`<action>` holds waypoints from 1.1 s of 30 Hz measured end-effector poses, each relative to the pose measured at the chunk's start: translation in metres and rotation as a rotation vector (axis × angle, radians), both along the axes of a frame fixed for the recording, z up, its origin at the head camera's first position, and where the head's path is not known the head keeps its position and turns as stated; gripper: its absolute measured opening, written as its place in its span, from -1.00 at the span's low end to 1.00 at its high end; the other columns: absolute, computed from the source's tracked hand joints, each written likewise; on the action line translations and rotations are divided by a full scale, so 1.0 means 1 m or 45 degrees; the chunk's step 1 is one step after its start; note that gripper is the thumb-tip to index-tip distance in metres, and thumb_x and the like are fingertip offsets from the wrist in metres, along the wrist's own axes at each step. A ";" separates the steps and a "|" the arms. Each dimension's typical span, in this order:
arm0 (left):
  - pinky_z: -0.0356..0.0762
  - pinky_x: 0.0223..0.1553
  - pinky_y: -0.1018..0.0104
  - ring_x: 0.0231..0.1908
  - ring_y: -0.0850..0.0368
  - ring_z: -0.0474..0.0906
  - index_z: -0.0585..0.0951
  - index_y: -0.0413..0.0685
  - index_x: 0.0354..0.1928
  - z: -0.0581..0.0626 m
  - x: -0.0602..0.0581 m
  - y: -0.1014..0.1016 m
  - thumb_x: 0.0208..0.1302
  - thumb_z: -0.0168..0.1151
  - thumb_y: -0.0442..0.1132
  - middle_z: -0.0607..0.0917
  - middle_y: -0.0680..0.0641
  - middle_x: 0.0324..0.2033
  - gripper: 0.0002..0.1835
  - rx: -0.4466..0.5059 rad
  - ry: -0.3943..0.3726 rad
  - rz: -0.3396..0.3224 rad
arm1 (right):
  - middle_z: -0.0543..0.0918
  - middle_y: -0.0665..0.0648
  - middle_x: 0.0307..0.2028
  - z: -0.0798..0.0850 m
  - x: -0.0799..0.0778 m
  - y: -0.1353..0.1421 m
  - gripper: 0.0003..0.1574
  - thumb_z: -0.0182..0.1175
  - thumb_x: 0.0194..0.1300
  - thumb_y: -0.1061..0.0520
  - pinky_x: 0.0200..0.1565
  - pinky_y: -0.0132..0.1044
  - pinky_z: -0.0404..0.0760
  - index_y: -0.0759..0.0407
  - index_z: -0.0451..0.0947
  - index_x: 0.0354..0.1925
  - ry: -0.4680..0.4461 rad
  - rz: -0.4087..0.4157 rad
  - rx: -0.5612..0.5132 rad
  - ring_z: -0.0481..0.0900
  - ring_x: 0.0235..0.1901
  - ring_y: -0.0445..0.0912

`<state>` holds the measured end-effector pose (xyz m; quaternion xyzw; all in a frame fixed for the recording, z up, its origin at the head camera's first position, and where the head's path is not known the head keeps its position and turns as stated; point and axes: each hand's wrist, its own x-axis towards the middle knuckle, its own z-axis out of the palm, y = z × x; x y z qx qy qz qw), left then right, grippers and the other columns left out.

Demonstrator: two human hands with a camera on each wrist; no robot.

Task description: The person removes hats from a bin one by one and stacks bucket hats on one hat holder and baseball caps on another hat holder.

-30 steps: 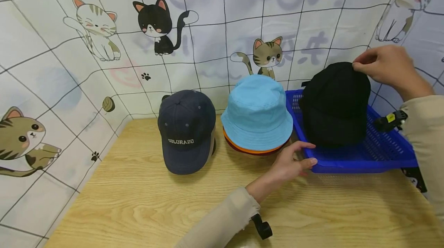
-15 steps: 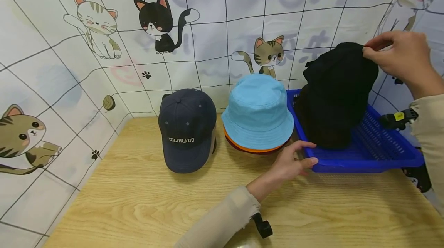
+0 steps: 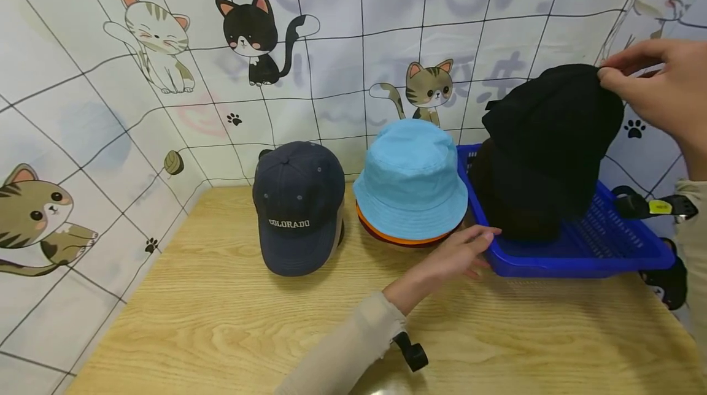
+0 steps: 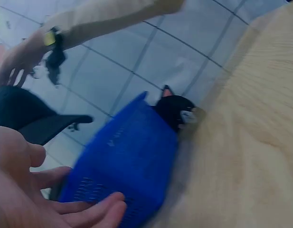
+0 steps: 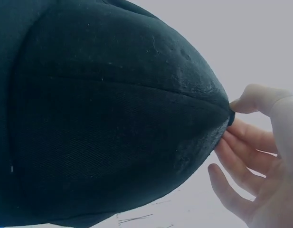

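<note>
My right hand (image 3: 665,91) pinches the crown top of a black cap (image 3: 563,119) between thumb and fingertips. The right wrist view shows that pinch at the button of the cap (image 5: 118,109). Below it, a darker brownish-black cap (image 3: 519,220) sits in the blue plastic basket (image 3: 585,268), partly hidden by the raised one. At the basket's left front corner is my left hand (image 3: 447,260), its fingers loosely extended by the rim. In the left wrist view the black cap's brim (image 4: 53,126) projects over the basket (image 4: 132,156).
Left of the basket stands a stack of bucket hats, light blue (image 3: 411,162) on top with orange and dark red edges beneath. Farther left is a navy COLORADO cap (image 3: 298,192) over another cap. A cat-print cloth wall (image 3: 331,76) backs the wooden table (image 3: 221,321).
My right hand has raised the black cap and drawn it rightward, uncovering the darker cap below. My left hand has eased slightly back from the basket's corner.
</note>
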<state>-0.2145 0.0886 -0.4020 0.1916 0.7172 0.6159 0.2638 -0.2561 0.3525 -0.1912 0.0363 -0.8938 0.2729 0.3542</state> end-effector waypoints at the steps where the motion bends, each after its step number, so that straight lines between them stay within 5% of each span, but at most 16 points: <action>1: 0.66 0.14 -0.02 0.18 -0.12 0.66 0.49 0.34 0.42 0.004 -0.001 -0.003 0.65 -0.14 0.14 0.49 0.14 0.40 -0.55 -0.021 -0.009 -0.019 | 0.28 -0.60 -0.39 0.000 0.003 -0.003 -0.78 0.15 0.49 0.07 -0.20 -0.61 0.16 0.12 0.69 -0.11 0.032 0.026 -0.017 0.21 -0.31 -0.63; 5: 0.57 0.27 -0.06 0.33 -0.15 0.55 0.36 0.35 0.52 0.023 -0.003 -0.013 0.63 -0.30 0.28 0.32 0.14 0.53 -0.42 -0.091 0.002 -0.067 | 0.33 -0.63 -0.37 0.000 0.016 -0.012 -0.71 0.19 0.45 0.11 -0.17 -0.63 0.18 -0.41 0.49 -0.20 0.095 0.077 -0.063 0.26 -0.29 -0.63; 8: 0.55 0.30 0.01 0.38 -0.10 0.51 0.24 0.27 0.59 0.035 0.000 -0.018 0.61 -0.34 0.35 0.29 0.12 0.56 -0.32 -0.103 0.028 -0.063 | 0.33 -0.63 -0.36 -0.001 0.027 -0.020 -0.89 0.21 0.44 0.13 -0.23 -0.72 0.21 0.00 0.68 -0.16 0.090 0.098 -0.044 0.27 -0.35 -0.63; 11: 0.55 0.32 0.06 0.38 -0.06 0.52 0.15 0.14 0.63 0.044 0.004 -0.021 0.62 -0.33 0.33 0.29 0.06 0.57 -0.27 -0.015 0.039 -0.005 | 0.34 -0.58 -0.32 -0.006 0.038 -0.029 -0.63 0.20 0.46 0.16 -0.23 -0.74 0.21 0.49 0.62 -0.01 0.100 0.122 0.019 0.26 -0.33 -0.66; 13: 0.54 0.33 0.01 0.35 -0.10 0.55 0.15 0.07 0.62 0.049 0.006 -0.022 0.64 -0.28 0.28 0.32 -0.01 0.55 -0.29 0.092 0.024 0.049 | 0.41 -0.49 -0.29 -0.012 0.045 -0.034 -0.63 0.21 0.45 0.19 -0.20 -0.74 0.20 0.52 0.61 0.01 0.112 0.132 0.063 0.25 -0.30 -0.70; 17: 0.57 0.29 -0.07 0.23 -0.15 0.64 0.24 -0.01 0.57 0.054 0.008 -0.023 0.67 -0.19 0.15 0.43 -0.11 0.47 -0.38 0.302 -0.004 0.121 | 0.65 0.16 -0.16 -0.023 0.059 -0.045 -0.68 0.26 0.42 0.22 -0.16 -0.74 0.14 0.50 0.63 -0.02 0.107 0.133 0.118 0.21 -0.24 -0.74; 20: 0.60 0.24 -0.05 0.14 -0.11 0.67 0.31 -0.05 0.48 0.056 0.008 -0.024 0.67 -0.16 0.10 0.56 -0.20 0.33 -0.45 0.412 -0.004 0.157 | 0.67 0.27 -0.14 -0.029 0.067 -0.052 -0.73 0.31 0.36 0.27 -0.15 -0.74 0.15 0.46 0.65 -0.06 0.119 0.148 0.145 0.22 -0.23 -0.75; 25: 0.56 0.28 -0.05 0.13 0.03 0.61 0.34 -0.04 0.43 0.062 0.009 -0.030 0.66 -0.08 0.07 0.59 -0.20 0.26 -0.49 0.559 0.032 0.277 | 0.49 -0.56 -0.23 -0.036 0.080 -0.061 -0.79 0.36 0.27 0.37 -0.08 -0.77 0.22 0.43 0.68 -0.11 0.217 0.214 0.131 0.30 -0.21 -0.74; 33: 0.53 0.08 0.30 -0.04 0.21 0.55 0.46 0.02 0.25 0.077 0.017 -0.038 0.61 0.05 -0.02 0.60 0.06 -0.03 -0.67 0.800 0.087 0.438 | 0.48 -0.66 -0.24 -0.047 0.102 -0.076 -0.81 0.38 0.16 0.46 -0.05 -0.71 0.33 0.42 0.70 -0.20 0.286 0.290 0.027 0.42 -0.26 -0.66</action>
